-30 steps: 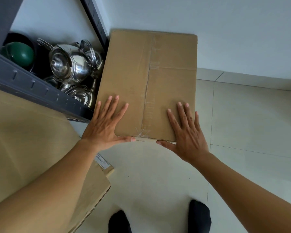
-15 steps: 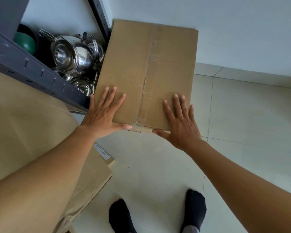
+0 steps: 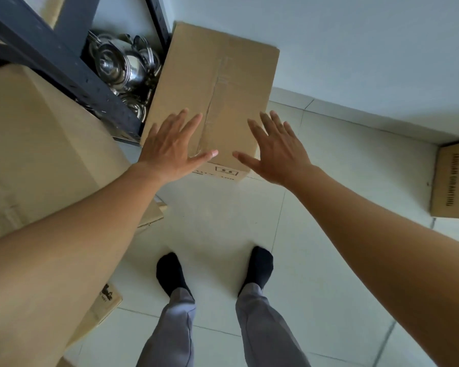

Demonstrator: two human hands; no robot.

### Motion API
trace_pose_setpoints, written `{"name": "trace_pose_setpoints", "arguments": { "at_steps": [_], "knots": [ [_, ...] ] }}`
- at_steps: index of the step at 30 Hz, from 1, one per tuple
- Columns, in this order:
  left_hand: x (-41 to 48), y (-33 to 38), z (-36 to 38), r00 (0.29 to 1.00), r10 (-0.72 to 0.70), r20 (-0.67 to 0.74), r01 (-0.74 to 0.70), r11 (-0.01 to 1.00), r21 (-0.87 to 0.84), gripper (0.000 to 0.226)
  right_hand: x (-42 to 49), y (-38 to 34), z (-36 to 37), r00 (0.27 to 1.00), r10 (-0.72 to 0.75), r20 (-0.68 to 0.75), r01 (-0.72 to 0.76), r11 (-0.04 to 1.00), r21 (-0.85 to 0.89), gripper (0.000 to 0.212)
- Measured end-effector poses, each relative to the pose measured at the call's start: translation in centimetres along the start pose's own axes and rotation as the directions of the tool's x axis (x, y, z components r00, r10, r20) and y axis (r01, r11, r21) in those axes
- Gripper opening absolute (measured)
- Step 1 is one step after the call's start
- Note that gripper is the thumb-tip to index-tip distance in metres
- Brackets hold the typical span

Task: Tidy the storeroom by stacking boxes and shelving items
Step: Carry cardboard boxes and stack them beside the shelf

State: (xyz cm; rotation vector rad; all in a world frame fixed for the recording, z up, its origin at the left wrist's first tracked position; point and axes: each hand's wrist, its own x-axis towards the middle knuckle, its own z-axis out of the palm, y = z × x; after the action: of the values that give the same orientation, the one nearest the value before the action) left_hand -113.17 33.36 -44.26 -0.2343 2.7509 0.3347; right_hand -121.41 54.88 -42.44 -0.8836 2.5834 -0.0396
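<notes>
A taped brown cardboard box (image 3: 217, 83) stands on the floor against the white wall, right beside the dark metal shelf (image 3: 72, 72). My left hand (image 3: 170, 147) hovers flat over the box's near left corner, fingers spread, holding nothing. Over the near right corner is my right hand (image 3: 276, 149), also with fingers apart and empty. Whether the palms still touch the lid I cannot tell. Printed marks show on the box's front face below my thumbs.
Shiny steel pots (image 3: 122, 67) fill the shelf's lower level. A large cardboard box (image 3: 37, 144) stands at my left, with flattened cardboard (image 3: 104, 305) under it. Another printed box (image 3: 453, 181) sits at the right edge. My socked feet (image 3: 170, 271) stand on pale floor tiles.
The view has pulled back and up, so my legs and feet show. Both hands have slid to the box's near edge and appear lifted off its lid. The box stays in place.
</notes>
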Motion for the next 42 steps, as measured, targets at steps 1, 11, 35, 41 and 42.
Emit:
{"name": "trace_pose_setpoints", "arguments": {
  "at_steps": [1,11,35,41,42],
  "knots": [
    [-0.8,1.0,-1.2,1.000,-0.002,-0.014,0.002,1.000,-0.008,0.100,-1.0,0.0,-1.5,1.000,-0.004,0.002,0.004,1.000,-0.015,0.083],
    [-11.0,9.4,-13.9,0.980,-0.119,-0.157,0.101,0.988,-0.116,0.097,-11.0,-1.1,-14.6,1.000,-0.020,-0.010,0.021,0.998,0.055,0.079],
    [-47.2,10.0,-19.7,0.567,-0.728,-0.385,0.580,0.685,-0.442,0.079,-27.8,-23.1,-22.4,0.798,-0.595,-0.094,0.600,0.799,0.037,0.072],
    [-59.8,11.1,-17.9,0.396,-0.815,-0.423,0.627,0.577,-0.523,0.078,-37.4,-30.4,-21.8,0.682,-0.724,-0.101,0.729,0.685,0.015,0.079],
    [-61.8,11.3,-17.4,0.364,-0.826,-0.430,0.626,0.559,-0.544,0.076,-39.0,-31.4,-21.4,0.666,-0.740,-0.095,0.744,0.667,0.018,0.077]
  ]
}}
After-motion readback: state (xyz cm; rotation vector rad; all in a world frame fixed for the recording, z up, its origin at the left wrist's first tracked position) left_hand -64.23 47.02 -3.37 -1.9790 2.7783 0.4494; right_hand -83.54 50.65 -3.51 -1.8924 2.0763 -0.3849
